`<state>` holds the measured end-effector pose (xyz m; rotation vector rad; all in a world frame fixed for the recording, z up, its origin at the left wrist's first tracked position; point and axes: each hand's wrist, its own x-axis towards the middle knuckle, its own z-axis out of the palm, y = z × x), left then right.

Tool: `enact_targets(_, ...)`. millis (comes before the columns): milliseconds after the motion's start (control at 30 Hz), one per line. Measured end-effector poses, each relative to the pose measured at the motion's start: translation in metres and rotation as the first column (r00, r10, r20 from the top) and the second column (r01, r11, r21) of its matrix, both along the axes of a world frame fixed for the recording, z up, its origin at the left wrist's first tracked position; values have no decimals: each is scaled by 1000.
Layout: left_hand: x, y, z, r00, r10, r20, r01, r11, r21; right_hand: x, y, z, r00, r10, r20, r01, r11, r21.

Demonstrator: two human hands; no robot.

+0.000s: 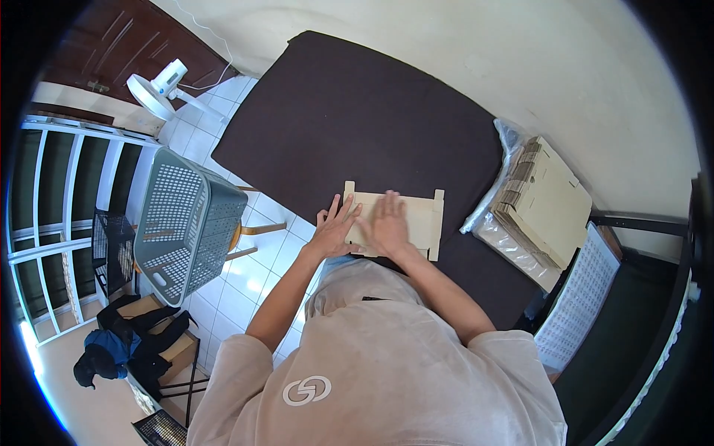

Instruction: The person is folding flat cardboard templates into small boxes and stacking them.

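In front of me a tan cardboard piece (pixel 421 214) with tabs at its corners lies flat near the front edge of the dark cloth-covered table (pixel 357 111). My left hand (pixel 336 231) rests on its left edge, fingers spread. On the middle of the cardboard lies my right hand (pixel 386 223), palm down and blurred, covering part of the surface. Neither hand is closed around anything.
To the right, a stack of flat cardboard blanks (pixel 549 195) lies on clear plastic wrap (pixel 491 184). A grey-green laundry basket (pixel 189 223) stands to the left over the tiled floor, and a white fan (pixel 159 89) stands behind it.
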<state>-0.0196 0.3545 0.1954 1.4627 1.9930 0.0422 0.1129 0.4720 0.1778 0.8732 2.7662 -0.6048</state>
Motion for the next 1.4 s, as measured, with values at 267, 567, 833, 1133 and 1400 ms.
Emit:
enact_targets(267,4,-5,-12,999,16,-45,-17,1000,-20,-24,-5,7,985,119,-126,-142,972,-188)
enact_targets(567,14,-3,1,974,226,12,-225,961,160,75,75,8,997,-34,-74,29,997,-69)
enact_targets(833,21,25,-1,943,314,110,-332,872,359,87,85,21,971,-72,-228,36,987,-155)
enact_targets(1133,20,45,-9,928,372,14,-354,870,343,69,107,25,980,-160,-123,139,977,-159)
enact_targets(1400,30,66,-21,855,474,-209,-337,816,469,59,88,1,933,-251,-259,272,961,47)
